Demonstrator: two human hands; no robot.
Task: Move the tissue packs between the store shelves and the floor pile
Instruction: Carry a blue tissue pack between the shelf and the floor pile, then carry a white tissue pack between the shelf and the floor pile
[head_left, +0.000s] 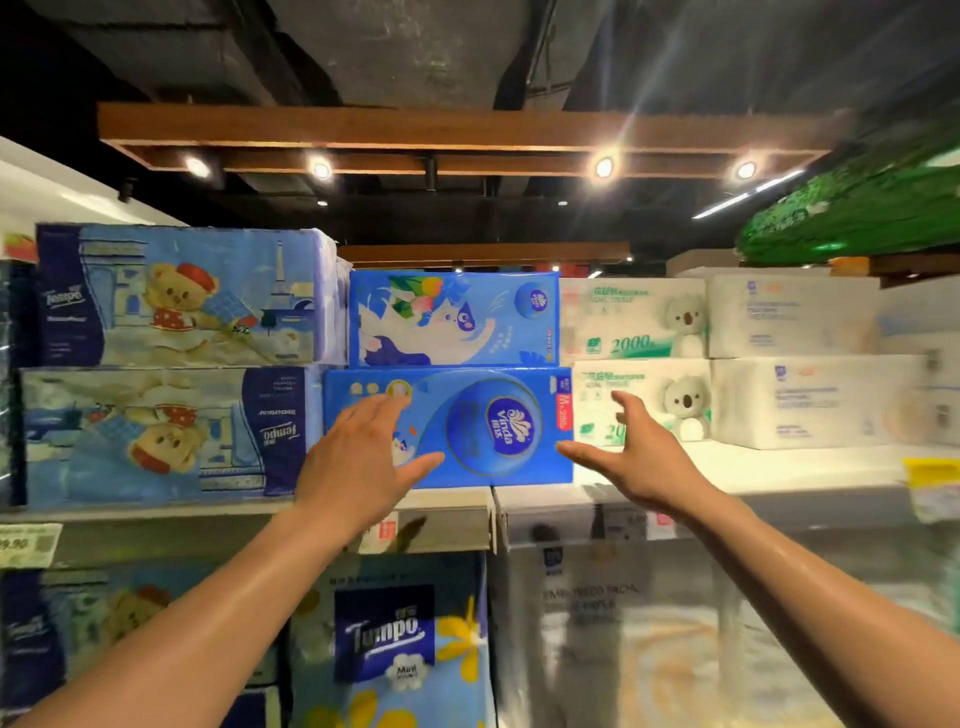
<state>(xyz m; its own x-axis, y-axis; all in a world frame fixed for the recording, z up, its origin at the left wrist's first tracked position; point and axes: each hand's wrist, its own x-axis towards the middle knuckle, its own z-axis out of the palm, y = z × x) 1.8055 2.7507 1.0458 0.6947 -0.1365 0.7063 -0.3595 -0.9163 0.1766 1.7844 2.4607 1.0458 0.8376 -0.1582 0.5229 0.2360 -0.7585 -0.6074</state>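
My left hand (363, 457) and my right hand (628, 457) are both open, fingers spread, at the two sides of the blue Vinda pack (493, 431), which lies on the shelf (779, 467) under another blue pack (452, 319) (the one with a cat drawing).

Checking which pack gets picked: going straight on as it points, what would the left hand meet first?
Probably the front of the lower blue Vinda pack; the open left hand overlaps it in the picture. Whether the fingertips touch it is unclear.
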